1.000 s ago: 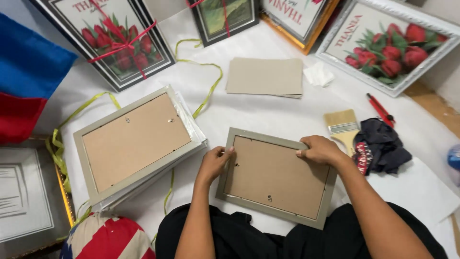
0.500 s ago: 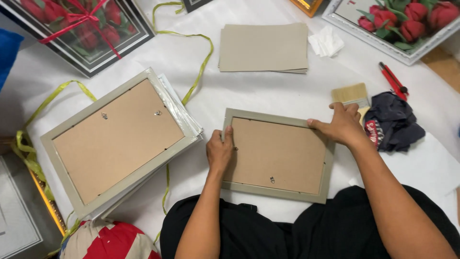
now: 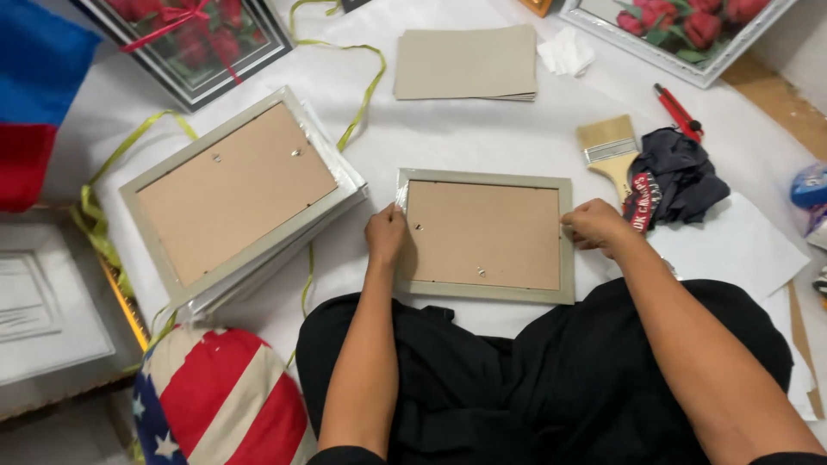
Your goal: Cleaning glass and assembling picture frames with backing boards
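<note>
We grip the face-down picture frame (image 3: 484, 235) at both short ends, left hand (image 3: 385, 235) and right hand (image 3: 594, 226) closed on it, long axis left-right.

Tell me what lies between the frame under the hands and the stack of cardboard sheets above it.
Nothing: in the head view, only bare white table cover lies between the frame and the cardboard sheets.

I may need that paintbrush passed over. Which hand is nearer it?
Right. The right hand rests on the frame's right edge, just below the paintbrush; the left hand grips the far left edge.
</note>
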